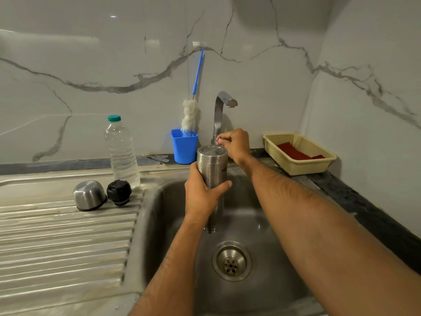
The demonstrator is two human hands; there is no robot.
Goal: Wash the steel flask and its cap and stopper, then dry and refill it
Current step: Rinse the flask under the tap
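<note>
Head view, items listed outward from my hands.

1. Left hand (201,195): fingers and thumb wrapped round the middle of the steel flask (213,176), holding it over the sink (268,236). The flask appears inverted, flat base up and mouth down toward the drain (232,261); the mouth end is blurred, so I cannot be sure.
2. Right hand (234,143): just beyond the flask's upper end, fingertips pinching the tap lever at the foot of the tap (222,110). No water stream is visible.
3. Steel cap (89,195): well to the left of my left hand, dome up on the ribbed drainboard (63,242).
4. Black stopper (119,192): just right of the cap, between it and my left hand.
5. Plastic water bottle (121,151): behind the stopper, capped, near full.
6. Blue cup (184,145) with bottle brush (191,115): beyond my left hand, beside the tap.
7. Cream basket (298,152) with red cloth (296,151): on the counter right of my right hand.

Risks, as I judge them:
- One-handed grip on smooth steel; once wet it could slip and strike the sink.
- Opening the tap hard over the flat base would likely splash water onto the counter and my arms.
- The stopper sits near the drainboard's edge; a nudge from my left arm could roll it into the sink.
</note>
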